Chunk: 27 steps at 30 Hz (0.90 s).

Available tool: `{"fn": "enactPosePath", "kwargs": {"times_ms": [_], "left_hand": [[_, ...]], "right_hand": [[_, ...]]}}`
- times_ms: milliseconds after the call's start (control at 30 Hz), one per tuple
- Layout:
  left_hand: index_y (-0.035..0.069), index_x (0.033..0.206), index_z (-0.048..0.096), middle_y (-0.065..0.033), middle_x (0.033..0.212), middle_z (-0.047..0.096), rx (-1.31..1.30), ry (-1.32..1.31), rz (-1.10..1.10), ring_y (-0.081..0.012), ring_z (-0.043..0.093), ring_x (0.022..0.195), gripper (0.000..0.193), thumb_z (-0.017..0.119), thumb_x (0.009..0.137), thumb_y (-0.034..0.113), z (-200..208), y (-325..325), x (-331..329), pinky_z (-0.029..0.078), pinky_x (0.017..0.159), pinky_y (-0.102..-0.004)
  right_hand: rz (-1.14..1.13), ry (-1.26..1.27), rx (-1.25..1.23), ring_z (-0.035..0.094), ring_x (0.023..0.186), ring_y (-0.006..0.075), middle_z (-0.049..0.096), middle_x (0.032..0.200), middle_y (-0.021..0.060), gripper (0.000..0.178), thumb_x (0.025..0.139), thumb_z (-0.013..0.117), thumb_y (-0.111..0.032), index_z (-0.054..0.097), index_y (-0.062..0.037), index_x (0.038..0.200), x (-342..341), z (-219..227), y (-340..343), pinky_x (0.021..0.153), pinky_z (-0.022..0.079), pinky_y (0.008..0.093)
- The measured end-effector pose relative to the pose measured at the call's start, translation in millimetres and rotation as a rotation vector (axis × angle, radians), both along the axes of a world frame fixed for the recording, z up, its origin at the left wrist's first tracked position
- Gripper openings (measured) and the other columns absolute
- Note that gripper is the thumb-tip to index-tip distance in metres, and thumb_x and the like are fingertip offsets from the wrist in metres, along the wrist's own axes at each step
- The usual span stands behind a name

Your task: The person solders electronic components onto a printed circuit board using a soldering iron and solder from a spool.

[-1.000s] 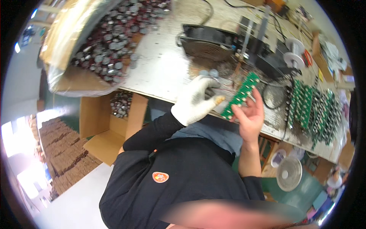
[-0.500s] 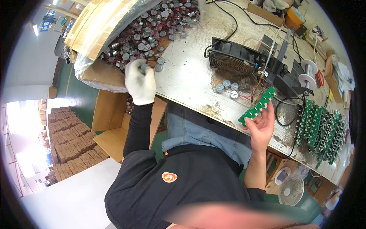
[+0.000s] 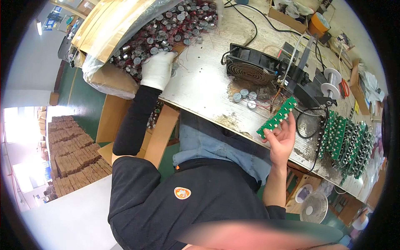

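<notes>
My left hand (image 3: 156,72), in a white glove, reaches to the near edge of a heap of small round metal motors (image 3: 166,31) with thin red wires. Its fingers are curled down together, and their tips are hidden, so what they grip cannot be made out. My bare right hand (image 3: 283,141) holds a narrow green circuit board (image 3: 276,118) by its lower edge, between thumb and fingers. The board is tilted over the table's front edge, its row of small pale parts facing up. Several loose motors (image 3: 251,105) lie on the table left of the board.
A black fan (image 3: 249,62) and a soldering stand (image 3: 298,81) with a solder spool (image 3: 331,83) are beyond the board. Strips of green circuit boards (image 3: 343,139) are stacked at the right. An open cardboard box (image 3: 160,135) stands below the table edge; cables cross the tabletop (image 3: 200,83).
My left hand has moved up and slightly right, further onto the heap's edge, its fingers turned out of sight. The right hand still holds the circuit board in nearly the same place.
</notes>
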<state>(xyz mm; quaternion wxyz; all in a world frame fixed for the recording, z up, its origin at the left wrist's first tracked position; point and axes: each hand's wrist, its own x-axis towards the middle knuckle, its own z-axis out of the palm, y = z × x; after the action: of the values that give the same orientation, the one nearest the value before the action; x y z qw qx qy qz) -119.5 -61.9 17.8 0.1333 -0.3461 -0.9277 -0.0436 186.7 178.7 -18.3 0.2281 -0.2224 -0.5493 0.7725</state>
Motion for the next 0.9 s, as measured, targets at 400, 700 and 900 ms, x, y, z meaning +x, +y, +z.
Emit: {"fn": "enactPosePath", "kwargs": {"times_ms": [400,700,900], "left_hand": [[-0.005,0.102,0.06,-0.0078,0.083,0.064,0.965,-1.03,0.068,-0.0088,0.059,0.066,0.025,0.054,0.096,0.018,10.9,20.3,98.5,0.047,0.058,-0.0217],[-0.004,0.101,0.061,-0.0033,0.067,0.058,1.178,-1.443,-0.014,-0.0083,0.049,0.052,0.031,0.06,0.092,0.025,3.3,38.7,111.4,0.037,0.047,-0.0204],[-0.004,0.103,0.061,-0.0035,0.071,0.059,1.05,-1.374,0.022,-0.0059,0.047,0.051,0.028,0.058,0.093,0.022,7.6,57.4,110.3,0.035,0.046,-0.018]], "right_hand": [[-0.006,-0.015,0.027,0.058,0.075,0.0121,0.051,0.119,0.0163,0.079,0.076,0.062,0.011,0.021,0.0006,0.143,-0.9,1.9,0.2,0.054,0.051,0.0223],[0.013,-0.007,-0.002,0.06,0.075,0.0132,0.05,0.113,0.015,0.081,0.076,0.063,0.012,0.019,0.0003,0.143,-1.2,1.7,0.1,0.054,0.053,0.0231],[0.016,-0.006,0.008,0.06,0.075,0.0132,0.05,0.114,0.015,0.083,0.076,0.064,0.012,0.018,0.0001,0.144,-0.1,1.7,0.9,0.055,0.053,0.0228]]}}
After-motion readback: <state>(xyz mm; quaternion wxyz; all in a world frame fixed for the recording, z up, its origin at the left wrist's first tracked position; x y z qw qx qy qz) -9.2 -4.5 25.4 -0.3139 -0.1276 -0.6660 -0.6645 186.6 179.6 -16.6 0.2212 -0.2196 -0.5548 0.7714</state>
